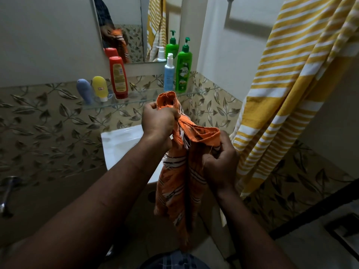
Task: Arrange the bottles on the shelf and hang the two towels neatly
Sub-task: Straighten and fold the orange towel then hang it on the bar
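1. Left hand and right hand both clench the orange towel, which is bunched at centre frame.
2. Risk: hung bunched, it would sit untidy beside the yellow towel at 3 o'clock.
3. Risk: a shake-out could topple the bottles at 12 o'clock.

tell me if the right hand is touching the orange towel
Touching: the head view shows the right hand gripping the orange towel in its curled fingers.

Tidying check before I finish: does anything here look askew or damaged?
The orange towel, gripped in the left hand and right hand, is bunched, its edge frayed with loose threads. On the shelf, the blue bottle and yellow bottle appear to lean left, though the wide lens may exaggerate that.
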The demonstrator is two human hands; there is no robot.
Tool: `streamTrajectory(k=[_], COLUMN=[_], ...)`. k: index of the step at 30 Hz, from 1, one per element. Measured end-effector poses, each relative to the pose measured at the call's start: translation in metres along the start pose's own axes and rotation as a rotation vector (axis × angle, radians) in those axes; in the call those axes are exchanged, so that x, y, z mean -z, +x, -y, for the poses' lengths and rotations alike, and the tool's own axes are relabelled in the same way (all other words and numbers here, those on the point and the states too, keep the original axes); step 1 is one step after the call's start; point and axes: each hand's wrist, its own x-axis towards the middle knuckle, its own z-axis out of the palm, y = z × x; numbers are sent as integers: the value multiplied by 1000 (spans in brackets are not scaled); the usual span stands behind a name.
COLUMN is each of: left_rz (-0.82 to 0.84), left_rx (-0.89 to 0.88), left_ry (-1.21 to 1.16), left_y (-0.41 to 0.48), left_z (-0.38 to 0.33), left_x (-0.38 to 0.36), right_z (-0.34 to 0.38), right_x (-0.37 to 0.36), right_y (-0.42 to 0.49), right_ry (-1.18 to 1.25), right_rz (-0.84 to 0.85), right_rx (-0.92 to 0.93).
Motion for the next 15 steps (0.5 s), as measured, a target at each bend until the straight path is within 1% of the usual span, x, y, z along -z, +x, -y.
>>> streamTrajectory(k=[3,6,9,13,14,15], left_rz=[-15,-5,26,57,72,99], left_rx=[-4,-2,21,64,69,74], left_ry=[-23,-27,-31,-25,-31,-44], left_y=[-1,-1,-2,-4,-4,-5], left_z=[-1,0,0,5,6,7], left_x=[-3,-4,-4,-7,-7,-7], right_z=[6,4,1,6,5,3], right_x=[4,6,7,2,0,-3], right_y=[0,0,1,8,11,13], right_ry=[-17,-91,-143,-223,-222,-188], right_rz=[1,-44,-59,28,13,-21], right_rx=[118,216,250,333,323,271])
